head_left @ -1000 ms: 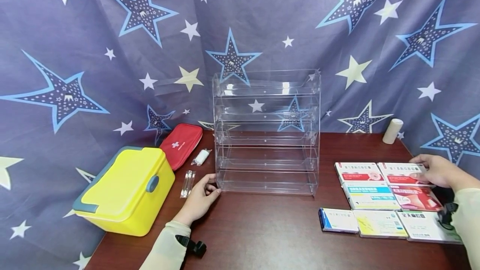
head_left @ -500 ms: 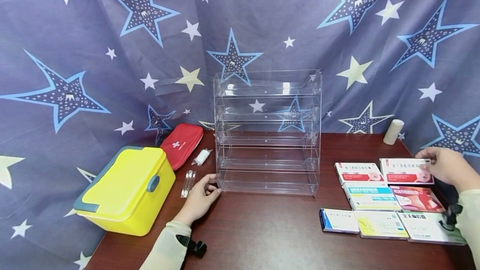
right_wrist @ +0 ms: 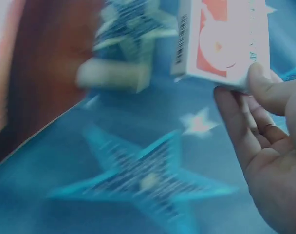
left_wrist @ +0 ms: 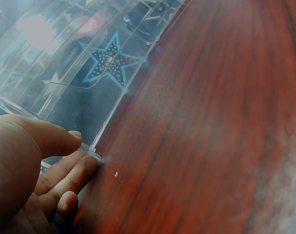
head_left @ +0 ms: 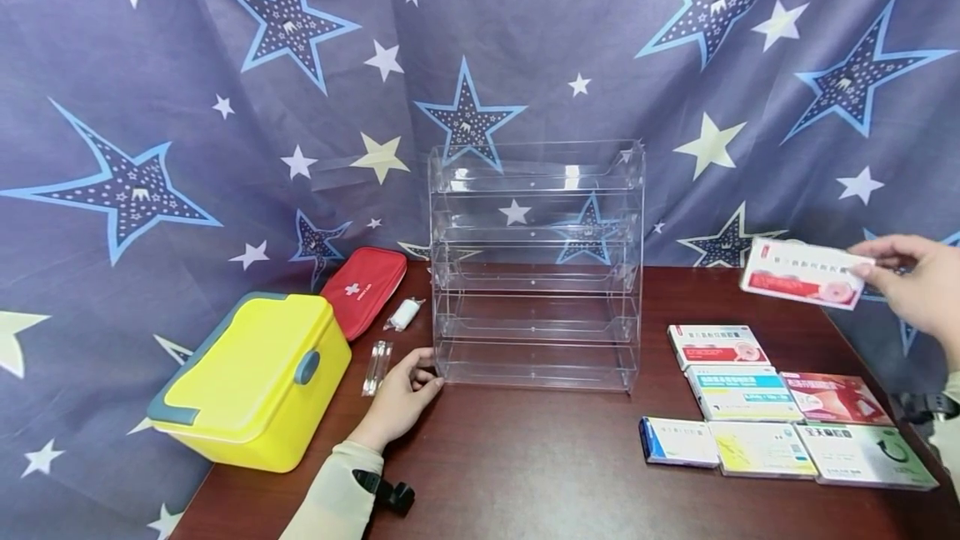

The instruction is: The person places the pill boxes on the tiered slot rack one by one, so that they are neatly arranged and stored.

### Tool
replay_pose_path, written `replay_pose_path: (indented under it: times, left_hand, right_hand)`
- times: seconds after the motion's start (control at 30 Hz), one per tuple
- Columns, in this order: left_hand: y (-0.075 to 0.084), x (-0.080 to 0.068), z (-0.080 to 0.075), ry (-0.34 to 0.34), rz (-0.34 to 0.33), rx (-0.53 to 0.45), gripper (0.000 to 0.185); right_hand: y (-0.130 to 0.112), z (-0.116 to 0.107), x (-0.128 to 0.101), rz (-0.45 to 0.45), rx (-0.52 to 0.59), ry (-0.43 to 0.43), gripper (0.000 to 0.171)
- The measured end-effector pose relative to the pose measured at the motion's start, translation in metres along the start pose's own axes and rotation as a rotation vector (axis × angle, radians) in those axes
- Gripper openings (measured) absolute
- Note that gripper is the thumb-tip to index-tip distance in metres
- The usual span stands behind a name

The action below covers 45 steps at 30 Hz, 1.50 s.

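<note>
A white-and-red medicine box [head_left: 804,273] is held up above the table's far right, its right end pinched between thumb and fingers of my right hand [head_left: 918,277]. In the right wrist view that box [right_wrist: 221,39] shows its barcode end, with the thumb on its face. My left hand [head_left: 401,398] grips the lower left front corner of a clear acrylic tiered rack [head_left: 532,327]. Seen from the left wrist, the thumb lies on one side of the rack's side panel [left_wrist: 92,151] and the fingers on the other.
Several flat medicine boxes [head_left: 742,394] lie in rows at the right. On the left stand a yellow lidded box [head_left: 255,373], a red first-aid pouch [head_left: 367,286], a small white wrapped roll [head_left: 403,314] and clear packets of swabs [head_left: 377,367]. A star-patterned curtain [head_left: 495,40] hangs behind.
My right hand has picked the white-and-red medicine box out of the back row and raised it up and slightly left. The left hand stays at the rack's corner.
</note>
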<state>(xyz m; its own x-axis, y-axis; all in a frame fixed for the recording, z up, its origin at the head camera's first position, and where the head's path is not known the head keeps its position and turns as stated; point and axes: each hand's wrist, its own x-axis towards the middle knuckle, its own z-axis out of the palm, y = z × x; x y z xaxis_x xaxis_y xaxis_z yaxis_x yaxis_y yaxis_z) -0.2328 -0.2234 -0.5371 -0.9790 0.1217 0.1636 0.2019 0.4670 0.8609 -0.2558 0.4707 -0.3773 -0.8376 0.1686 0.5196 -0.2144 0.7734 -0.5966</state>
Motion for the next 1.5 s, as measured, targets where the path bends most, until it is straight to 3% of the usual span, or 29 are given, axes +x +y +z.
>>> replay_pose_path:
  times: [0.07,0.3,0.5,0.67,1.0,1.3,1.5]
  left_hand:
    - [0.0,-0.001,0.0,0.002,-0.002,0.0,0.042]
    - [0.0,-0.002,0.001,-0.007,-0.015,0.005,0.043]
    - [-0.002,0.0,0.0,-0.001,0.004,0.008,0.042]
    - [-0.002,0.002,-0.001,0.0,0.011,0.004,0.042]
    - [-0.001,-0.001,-0.001,0.008,0.017,0.014,0.042]
    - [0.001,0.0,0.002,-0.015,0.013,0.016,0.043]
    - [-0.001,0.001,0.001,0.0,0.008,0.016,0.042]
  right_hand:
    - [-0.027,-0.003,0.008,0.006,0.125,0.034,0.011]
    - [-0.135,0.005,0.037,0.005,0.199,0.124,0.024]
    - [-0.213,0.034,0.074,-0.082,0.414,0.061,0.03]
    - [-0.261,0.071,0.105,-0.102,0.446,-0.003,0.025]
    - [-0.305,0.153,0.129,-0.151,0.201,-0.084,0.02]
    - [-0.32,0.196,0.127,-0.066,0.235,-0.177,0.017]
    - [-0.331,0.212,0.123,-0.112,0.261,-0.191,0.016]
